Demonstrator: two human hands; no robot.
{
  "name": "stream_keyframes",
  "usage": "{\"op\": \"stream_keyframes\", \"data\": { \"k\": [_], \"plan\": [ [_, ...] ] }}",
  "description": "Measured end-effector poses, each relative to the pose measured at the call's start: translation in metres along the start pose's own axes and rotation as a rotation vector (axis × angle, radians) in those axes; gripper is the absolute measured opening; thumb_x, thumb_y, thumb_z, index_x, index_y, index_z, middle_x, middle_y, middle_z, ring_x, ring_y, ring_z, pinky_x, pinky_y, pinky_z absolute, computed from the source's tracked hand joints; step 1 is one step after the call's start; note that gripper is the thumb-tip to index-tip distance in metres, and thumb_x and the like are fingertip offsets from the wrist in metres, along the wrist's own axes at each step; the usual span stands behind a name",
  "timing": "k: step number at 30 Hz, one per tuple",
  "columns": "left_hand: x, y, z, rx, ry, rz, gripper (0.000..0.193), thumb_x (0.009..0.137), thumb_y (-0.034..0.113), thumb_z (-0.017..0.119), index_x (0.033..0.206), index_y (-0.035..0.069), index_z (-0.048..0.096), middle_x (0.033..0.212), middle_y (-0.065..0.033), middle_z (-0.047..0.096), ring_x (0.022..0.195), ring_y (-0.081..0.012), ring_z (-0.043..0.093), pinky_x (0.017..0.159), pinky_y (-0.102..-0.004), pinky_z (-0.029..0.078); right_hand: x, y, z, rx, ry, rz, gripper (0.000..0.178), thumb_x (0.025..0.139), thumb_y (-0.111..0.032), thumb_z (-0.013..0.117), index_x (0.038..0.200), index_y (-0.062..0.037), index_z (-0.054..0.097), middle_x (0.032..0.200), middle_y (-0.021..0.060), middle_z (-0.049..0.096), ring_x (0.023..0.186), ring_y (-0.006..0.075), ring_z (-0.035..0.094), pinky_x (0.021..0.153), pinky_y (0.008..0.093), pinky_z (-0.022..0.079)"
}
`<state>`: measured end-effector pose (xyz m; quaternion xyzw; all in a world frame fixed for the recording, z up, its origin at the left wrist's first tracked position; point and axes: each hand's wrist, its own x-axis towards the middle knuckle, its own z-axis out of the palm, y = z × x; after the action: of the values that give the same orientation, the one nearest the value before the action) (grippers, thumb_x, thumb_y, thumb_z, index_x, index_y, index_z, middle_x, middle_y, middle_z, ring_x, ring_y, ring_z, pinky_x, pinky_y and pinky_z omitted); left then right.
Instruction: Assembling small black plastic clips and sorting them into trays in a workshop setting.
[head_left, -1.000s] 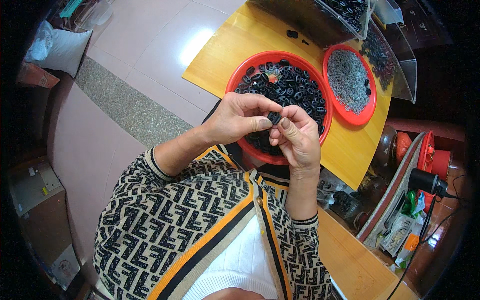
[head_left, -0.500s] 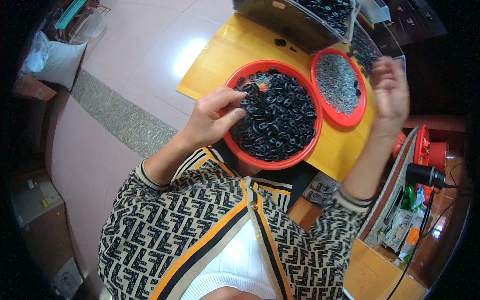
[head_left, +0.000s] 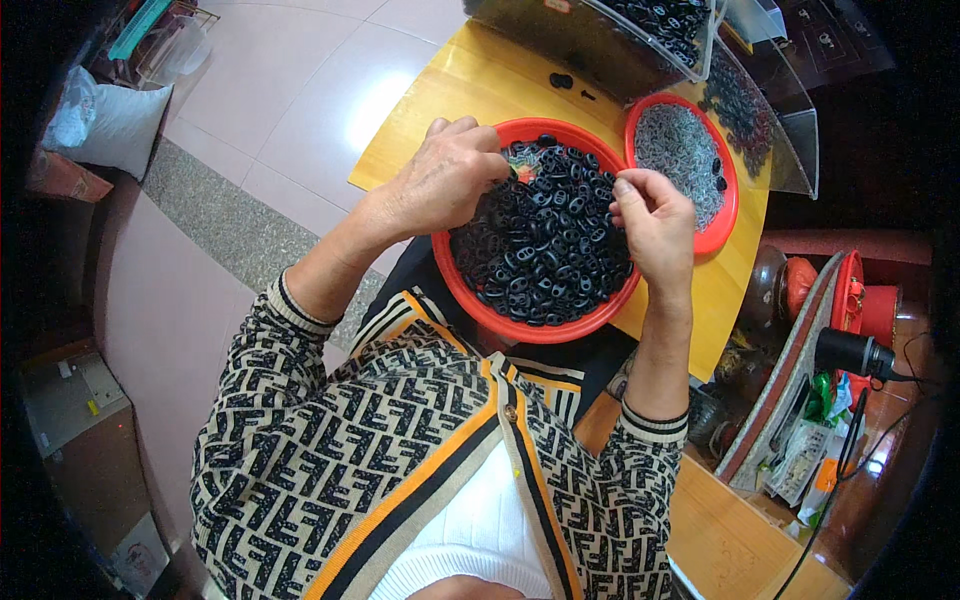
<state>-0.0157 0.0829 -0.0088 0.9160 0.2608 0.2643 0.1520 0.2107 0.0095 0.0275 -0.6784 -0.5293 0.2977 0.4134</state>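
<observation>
A round red basin [head_left: 443,262] full of small black oval plastic pieces with two holes [head_left: 545,240] stands before me. My left hand [head_left: 450,172] is curled closed over its upper left rim, back of the hand up, and what its fingers hold is hidden. My right hand [head_left: 658,225] is at the basin's right rim, thumb and forefinger pinched together. Whatever lies in that pinch is too small to make out. Just beyond my right hand is a red tray [head_left: 722,225] of small silvery pieces [head_left: 675,155], with a few black ones at its right side.
The yellow tabletop [head_left: 430,110] carries a loose black piece [head_left: 560,80] and a large clear bin [head_left: 570,45] at the back. Dark small parts [head_left: 735,110] lie beyond the tray. A black cylindrical device [head_left: 850,352] with a cable is at the right, a white sack [head_left: 120,125] far left.
My right hand has come left and down from beyond the silvery tray to the basin's right rim. My left hand has risen and turned over toward the basin's upper left rim.
</observation>
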Motion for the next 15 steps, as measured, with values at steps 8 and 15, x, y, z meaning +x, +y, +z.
{"op": "stream_keyframes", "data": {
  "k": [8,15],
  "plan": [
    [-0.002,-0.007,0.004,-0.049,0.025,-0.009,0.012,0.067,0.0,0.058,0.078,0.005,0.06,0.079,-0.007,0.053,0.08,-0.0251,0.049,0.07,-0.0354,0.037,0.01,-0.006,0.017,-0.413,0.018,-0.457,0.011,0.073,-0.005,0.057,0.082,-0.001,0.061,0.077,0.0158,0.059,0.07,0.0282,0.057,0.064,0.0336,0.045],
    [0.016,-0.016,0.021,-0.077,0.178,0.002,0.005,0.064,0.008,0.059,0.068,0.007,0.061,0.072,-0.0093,0.053,0.076,-0.0273,0.051,0.066,-0.0388,0.038,0.014,-0.009,0.039,-0.666,-0.049,-0.622,0.011,0.069,-0.003,0.055,0.078,-0.0034,0.062,0.076,0.0146,0.056,0.077,0.0308,0.052,0.071,0.0376,0.044]
  ]
}}
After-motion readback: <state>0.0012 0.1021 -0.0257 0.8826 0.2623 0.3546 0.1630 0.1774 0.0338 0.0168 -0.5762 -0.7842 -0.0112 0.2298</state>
